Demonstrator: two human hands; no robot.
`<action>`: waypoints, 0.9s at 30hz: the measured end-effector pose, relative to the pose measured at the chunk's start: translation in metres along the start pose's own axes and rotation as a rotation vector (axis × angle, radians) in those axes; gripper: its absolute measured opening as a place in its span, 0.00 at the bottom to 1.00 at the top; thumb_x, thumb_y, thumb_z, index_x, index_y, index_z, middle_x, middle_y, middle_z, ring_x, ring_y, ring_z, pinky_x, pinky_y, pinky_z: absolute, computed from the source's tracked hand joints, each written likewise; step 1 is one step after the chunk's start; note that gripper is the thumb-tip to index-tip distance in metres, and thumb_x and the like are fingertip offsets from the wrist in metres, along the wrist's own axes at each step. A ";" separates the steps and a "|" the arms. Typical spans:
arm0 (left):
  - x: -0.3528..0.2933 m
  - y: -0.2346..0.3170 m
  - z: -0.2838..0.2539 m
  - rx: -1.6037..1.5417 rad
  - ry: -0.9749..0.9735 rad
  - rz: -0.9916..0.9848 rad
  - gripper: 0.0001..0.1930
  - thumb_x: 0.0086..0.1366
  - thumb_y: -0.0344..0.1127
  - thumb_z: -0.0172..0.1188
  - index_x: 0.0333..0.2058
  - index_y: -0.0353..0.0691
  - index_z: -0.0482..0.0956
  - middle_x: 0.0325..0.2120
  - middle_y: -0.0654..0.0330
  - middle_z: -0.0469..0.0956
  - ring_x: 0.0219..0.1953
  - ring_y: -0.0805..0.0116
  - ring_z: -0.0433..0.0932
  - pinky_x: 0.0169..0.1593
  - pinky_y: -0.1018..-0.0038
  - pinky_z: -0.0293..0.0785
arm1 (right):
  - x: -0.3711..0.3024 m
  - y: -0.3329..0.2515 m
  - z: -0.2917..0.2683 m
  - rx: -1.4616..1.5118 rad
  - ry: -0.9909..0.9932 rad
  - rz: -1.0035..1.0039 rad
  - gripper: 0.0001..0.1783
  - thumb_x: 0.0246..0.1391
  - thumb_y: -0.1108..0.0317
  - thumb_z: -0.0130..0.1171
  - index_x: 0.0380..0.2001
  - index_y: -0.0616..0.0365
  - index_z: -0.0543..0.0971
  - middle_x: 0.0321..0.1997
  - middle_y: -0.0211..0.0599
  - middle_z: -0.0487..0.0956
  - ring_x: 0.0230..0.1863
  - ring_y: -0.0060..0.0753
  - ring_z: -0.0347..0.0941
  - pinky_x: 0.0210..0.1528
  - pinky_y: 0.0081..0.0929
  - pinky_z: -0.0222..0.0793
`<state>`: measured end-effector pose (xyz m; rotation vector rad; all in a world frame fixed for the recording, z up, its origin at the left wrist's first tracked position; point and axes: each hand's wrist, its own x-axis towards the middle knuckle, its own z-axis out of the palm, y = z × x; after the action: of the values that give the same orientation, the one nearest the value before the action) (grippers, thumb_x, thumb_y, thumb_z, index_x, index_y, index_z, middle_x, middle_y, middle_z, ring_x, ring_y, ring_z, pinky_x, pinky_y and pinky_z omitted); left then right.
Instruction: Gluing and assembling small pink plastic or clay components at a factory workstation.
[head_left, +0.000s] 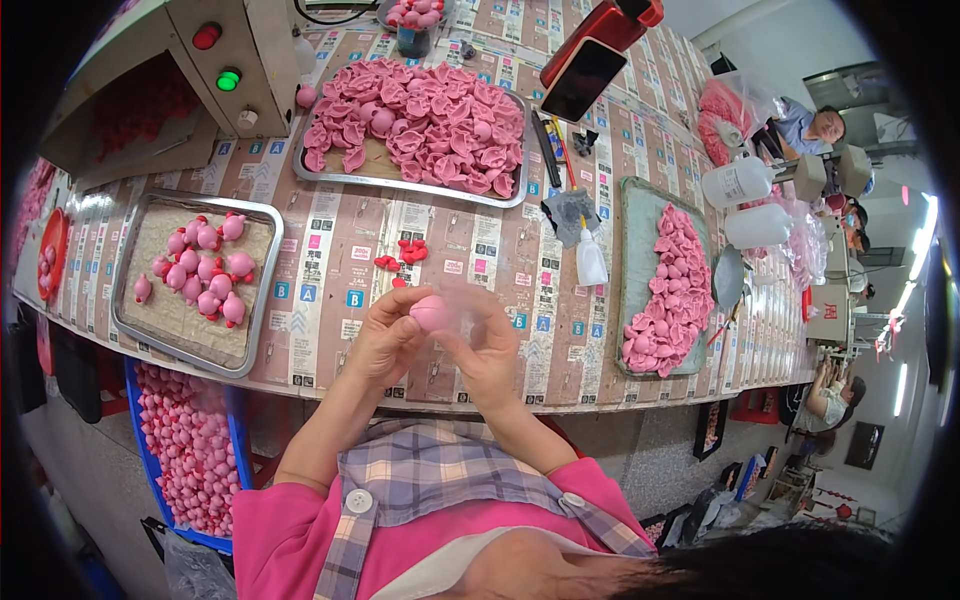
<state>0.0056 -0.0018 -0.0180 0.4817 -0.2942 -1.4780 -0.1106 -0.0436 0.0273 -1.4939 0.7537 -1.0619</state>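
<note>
Above the near part of the table, my left hand (382, 338) pinches a round pink piece (430, 313) with a seam line between thumb and fingers. From the other side my right hand (485, 345) is curled around it, its thumb at the piece and its fingertips smeared by motion. Just beyond my hands lie several small red parts (408, 253). A metal tray (262, 330) at left carries pink balls with red tips. Farther off, a larger tray (300, 165) is heaped with pink cupped shells. More shells fill a greenish tray (632, 225) at right.
A machine with red and green lights (225, 60) stands at far left. A white glue bottle (591, 262), a phone (583, 80) and pens (547, 150) lie beyond right. A blue crate (240, 430) of pink balls is below the table edge. People sit at far right.
</note>
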 end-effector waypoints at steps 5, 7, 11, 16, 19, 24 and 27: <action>0.001 -0.004 -0.005 -0.122 -0.054 -0.031 0.14 0.49 0.32 0.59 0.36 0.45 0.69 0.37 0.57 0.72 0.40 0.66 0.72 0.46 0.71 0.68 | -0.001 0.002 0.002 0.241 -0.016 0.049 0.12 0.40 0.77 0.57 0.32 0.59 0.71 0.44 0.41 0.67 0.46 0.31 0.63 0.49 0.26 0.55; 0.001 -0.003 -0.005 -0.125 -0.053 -0.025 0.13 0.49 0.32 0.59 0.35 0.46 0.70 0.36 0.57 0.72 0.39 0.66 0.72 0.46 0.72 0.69 | -0.001 0.002 0.000 0.313 -0.025 0.086 0.11 0.40 0.77 0.56 0.32 0.58 0.71 0.44 0.41 0.67 0.46 0.31 0.63 0.49 0.26 0.55; 0.001 -0.004 -0.007 -0.100 -0.070 -0.014 0.11 0.49 0.31 0.60 0.32 0.47 0.70 0.36 0.56 0.73 0.39 0.66 0.72 0.45 0.74 0.69 | 0.000 0.000 -0.001 0.539 -0.016 0.236 0.10 0.41 0.78 0.56 0.29 0.57 0.71 0.44 0.42 0.67 0.46 0.31 0.63 0.50 0.28 0.55; -0.001 -0.004 0.000 -0.037 -0.056 0.062 0.09 0.48 0.30 0.60 0.30 0.47 0.71 0.36 0.56 0.72 0.40 0.67 0.71 0.45 0.75 0.68 | 0.002 -0.001 -0.002 0.687 -0.038 0.312 0.07 0.42 0.78 0.55 0.27 0.56 0.71 0.45 0.43 0.67 0.48 0.33 0.63 0.50 0.30 0.58; -0.003 -0.004 0.004 -0.010 -0.048 0.099 0.08 0.48 0.30 0.60 0.28 0.47 0.72 0.36 0.56 0.72 0.41 0.68 0.70 0.46 0.74 0.67 | -0.001 0.006 -0.004 0.724 -0.058 0.289 0.07 0.42 0.77 0.56 0.27 0.56 0.71 0.45 0.44 0.67 0.48 0.34 0.63 0.50 0.30 0.59; -0.003 -0.005 0.006 0.005 -0.098 0.122 0.07 0.48 0.32 0.60 0.28 0.47 0.72 0.35 0.57 0.71 0.41 0.68 0.70 0.46 0.74 0.66 | -0.005 0.011 -0.004 0.762 -0.071 0.248 0.07 0.42 0.75 0.57 0.27 0.56 0.71 0.45 0.45 0.67 0.48 0.34 0.63 0.50 0.30 0.59; -0.003 -0.006 0.005 -0.009 -0.085 0.102 0.07 0.49 0.32 0.60 0.28 0.46 0.72 0.35 0.57 0.71 0.40 0.68 0.70 0.45 0.74 0.66 | -0.005 0.010 -0.003 0.754 -0.063 0.228 0.07 0.42 0.76 0.56 0.27 0.56 0.71 0.46 0.45 0.67 0.49 0.35 0.63 0.50 0.30 0.59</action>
<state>-0.0020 0.0007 -0.0158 0.3917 -0.3742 -1.4021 -0.1141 -0.0423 0.0169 -0.7709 0.3912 -0.9676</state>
